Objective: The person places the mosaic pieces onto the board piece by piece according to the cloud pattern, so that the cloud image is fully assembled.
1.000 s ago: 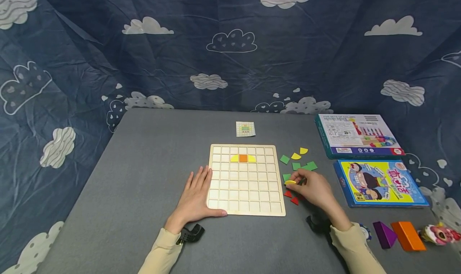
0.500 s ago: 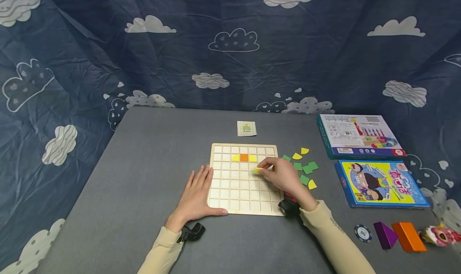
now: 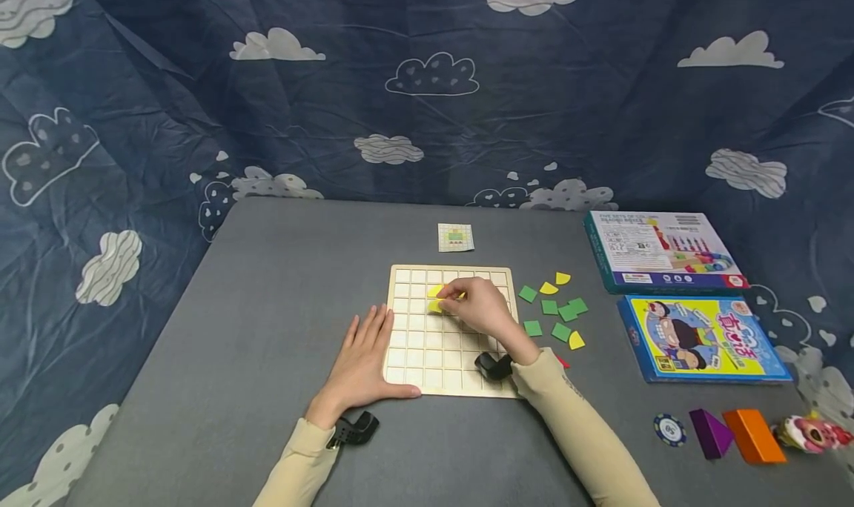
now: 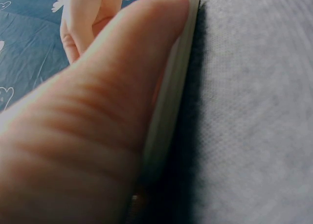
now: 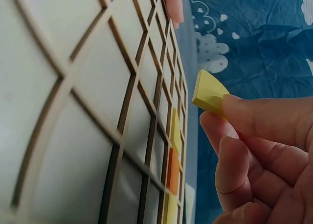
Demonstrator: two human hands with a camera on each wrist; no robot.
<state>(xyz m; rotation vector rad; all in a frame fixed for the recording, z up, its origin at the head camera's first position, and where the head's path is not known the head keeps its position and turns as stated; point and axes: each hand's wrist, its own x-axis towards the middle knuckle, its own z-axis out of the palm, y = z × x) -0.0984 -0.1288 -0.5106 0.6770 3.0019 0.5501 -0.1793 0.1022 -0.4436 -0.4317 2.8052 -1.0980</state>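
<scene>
your left hand [image 3: 363, 359] lies flat, fingers straight, against the wooden grid board [image 3: 427, 362]. your right hand [image 3: 479, 308] pinches a yellow piece [image 5: 209, 93] just above the board's upper rows. farther right, the box [image 3: 663, 250] print is too small to read.

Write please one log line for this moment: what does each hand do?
left hand: rests flat against grid board edge | right hand: pinches yellow piece above board | placed: orange square between yellow pieces | loose pieces: right of board
</scene>
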